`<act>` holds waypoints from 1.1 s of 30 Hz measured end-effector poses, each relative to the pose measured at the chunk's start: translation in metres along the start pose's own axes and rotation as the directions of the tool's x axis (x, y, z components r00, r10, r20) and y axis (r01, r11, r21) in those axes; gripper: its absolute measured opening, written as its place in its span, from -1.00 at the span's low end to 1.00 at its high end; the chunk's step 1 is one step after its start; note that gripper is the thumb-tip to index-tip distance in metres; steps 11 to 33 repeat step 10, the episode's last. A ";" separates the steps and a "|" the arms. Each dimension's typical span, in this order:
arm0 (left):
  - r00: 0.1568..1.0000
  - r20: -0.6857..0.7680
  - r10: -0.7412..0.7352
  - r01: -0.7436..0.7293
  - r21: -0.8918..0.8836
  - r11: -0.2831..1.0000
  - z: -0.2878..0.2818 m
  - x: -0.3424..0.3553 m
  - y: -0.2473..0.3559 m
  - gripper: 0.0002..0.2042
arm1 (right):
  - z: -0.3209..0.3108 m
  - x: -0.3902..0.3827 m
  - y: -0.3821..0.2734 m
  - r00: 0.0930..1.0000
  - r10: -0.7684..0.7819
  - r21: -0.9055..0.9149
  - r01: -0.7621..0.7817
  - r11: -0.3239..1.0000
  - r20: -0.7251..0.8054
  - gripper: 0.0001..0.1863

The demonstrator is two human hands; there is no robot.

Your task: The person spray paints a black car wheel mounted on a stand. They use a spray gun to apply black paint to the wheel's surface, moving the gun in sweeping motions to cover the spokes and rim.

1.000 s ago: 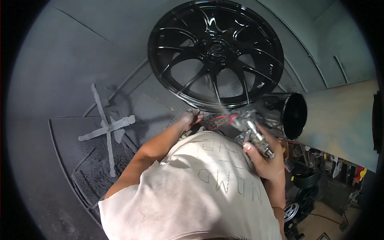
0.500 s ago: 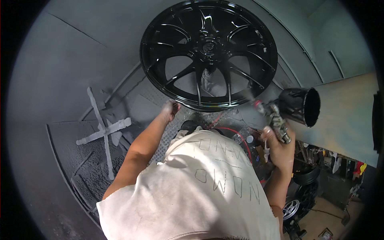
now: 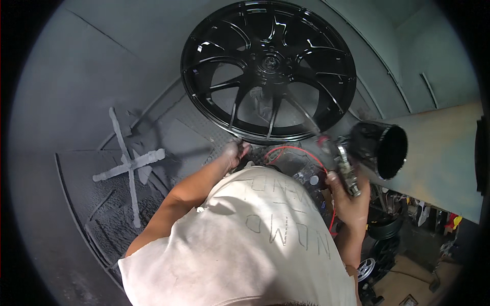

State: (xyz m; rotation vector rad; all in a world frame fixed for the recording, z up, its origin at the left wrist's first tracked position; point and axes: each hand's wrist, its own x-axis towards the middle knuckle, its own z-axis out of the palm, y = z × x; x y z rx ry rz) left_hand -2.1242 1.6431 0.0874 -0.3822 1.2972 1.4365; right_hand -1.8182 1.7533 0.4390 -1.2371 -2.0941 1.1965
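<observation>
A glossy black multi-spoke wheel rim [image 3: 272, 81] is held up in front of me, tilted, at the top of the view. My left hand [image 3: 235, 154] is at its near lower edge, fingers curled against the rim; the fingertips are partly hidden. In my right hand [image 3: 351, 199] is a metal spray gun [image 3: 345, 166], gripped with the thumb along its back. A black, paint-coated cup [image 3: 380, 148] sits on the gun, its round end turned to the right. The red-marked nozzle end points at the wheel's lower right edge, a short way off it, with faint mist near it.
At left stands a cross-shaped stand [image 3: 130, 164] wrapped in grey-coated material. A red hose [image 3: 301, 149] curves over the floor behind the gun. A pale panel [image 3: 434, 148] rises at right, with tyres [image 3: 384, 229] and a silver wheel [image 3: 365, 269] below it.
The wheel has turned clockwise, its lower spokes shifting left. My left hand has moved right along the near edge. The spray gun has come slightly lower and to the left.
</observation>
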 end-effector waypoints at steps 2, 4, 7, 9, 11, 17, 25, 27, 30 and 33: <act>0.995 0.058 -0.079 0.069 0.161 0.985 0.011 -0.017 0.001 -0.88 | -0.004 0.002 0.001 0.991 0.048 0.069 -0.040 0.997 -0.128 -0.52; 0.981 0.106 -0.159 0.120 0.306 0.944 0.012 -0.023 0.001 -0.90 | -0.011 0.009 -0.013 0.974 0.127 0.178 -0.093 0.980 -0.185 -0.54; 0.974 0.134 -0.181 0.126 0.342 0.931 0.003 -0.011 -0.003 -0.92 | -0.017 0.017 0.004 0.985 0.141 0.187 -0.121 0.975 -0.100 -0.54; 0.986 0.107 -0.129 0.098 0.251 0.963 -0.003 -0.003 -0.002 -0.88 | -0.013 0.016 0.007 0.993 0.113 0.203 -0.116 0.972 0.025 -0.48; 0.990 0.093 -0.104 0.083 0.208 0.975 -0.006 0.001 -0.001 -0.86 | -0.007 0.015 0.010 0.991 0.099 0.212 -0.115 0.970 0.085 -0.45; 0.990 0.093 -0.104 0.083 0.208 0.975 -0.006 0.001 -0.001 -0.86 | -0.007 0.015 0.010 0.991 0.099 0.212 -0.115 0.970 0.085 -0.45; 0.990 0.093 -0.104 0.083 0.208 0.975 -0.006 0.001 -0.001 -0.86 | -0.007 0.015 0.010 0.991 0.099 0.212 -0.115 0.970 0.085 -0.45; 0.990 0.093 -0.104 0.083 0.208 0.975 -0.006 0.001 -0.001 -0.86 | -0.007 0.015 0.010 0.991 0.099 0.212 -0.115 0.970 0.085 -0.45; 0.990 0.093 -0.104 0.083 0.208 0.975 -0.006 0.001 -0.001 -0.86 | -0.007 0.015 0.010 0.991 0.099 0.212 -0.115 0.970 0.085 -0.45; 0.990 0.093 -0.104 0.083 0.208 0.975 -0.006 0.001 -0.001 -0.86 | -0.007 0.015 0.010 0.991 0.099 0.212 -0.115 0.970 0.085 -0.45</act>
